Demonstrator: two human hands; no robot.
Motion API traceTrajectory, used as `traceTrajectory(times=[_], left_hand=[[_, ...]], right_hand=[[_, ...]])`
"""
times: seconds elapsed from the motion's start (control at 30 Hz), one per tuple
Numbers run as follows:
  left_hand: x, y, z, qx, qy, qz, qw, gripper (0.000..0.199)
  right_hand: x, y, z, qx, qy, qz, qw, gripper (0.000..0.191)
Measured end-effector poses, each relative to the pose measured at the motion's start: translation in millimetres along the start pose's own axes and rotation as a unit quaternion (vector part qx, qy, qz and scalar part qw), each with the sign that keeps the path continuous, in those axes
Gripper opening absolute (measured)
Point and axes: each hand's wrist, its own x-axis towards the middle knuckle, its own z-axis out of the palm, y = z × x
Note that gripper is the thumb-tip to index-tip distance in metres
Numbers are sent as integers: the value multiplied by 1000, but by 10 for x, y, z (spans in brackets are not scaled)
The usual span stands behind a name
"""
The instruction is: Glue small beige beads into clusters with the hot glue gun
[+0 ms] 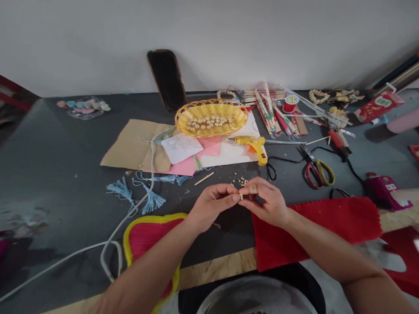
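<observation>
Between my fingertips is a tiny cluster of cream beads [241, 197]. My left hand [214, 203] pinches it from one side with thumb and forefinger. From the other side my right hand [267, 201] closes on it with its fingertips, and a band is wrapped round one of its fingers. Small loose beads [242, 180] lie on the dark table just beyond the hands. Farther back, a yellow woven basket [225, 106] holds several cream clusters that look like little flowers. A short wooden stick [204, 179] rests left of the loose beads.
Behind the hands lie a yellow glue gun [249, 140], scissors [317, 168], paper sheets [134, 146] and blue tassels [152, 200]. A phone [166, 80] leans on the wall. Red felt [340, 218] is under my right forearm; a white cable [131, 209] crosses the left side.
</observation>
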Motion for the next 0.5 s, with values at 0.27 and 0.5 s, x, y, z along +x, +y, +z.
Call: traceTrajectory(times=[0.27,0.5], left_hand=[[-9,11,5,9,3,7,1000,26],[-16,18,20,21,-4,24,999,24]], right_hand=[[21,-19,-27,27,-3,6,1000,13],[31,-4,-8,23,-7,3,1000,10]])
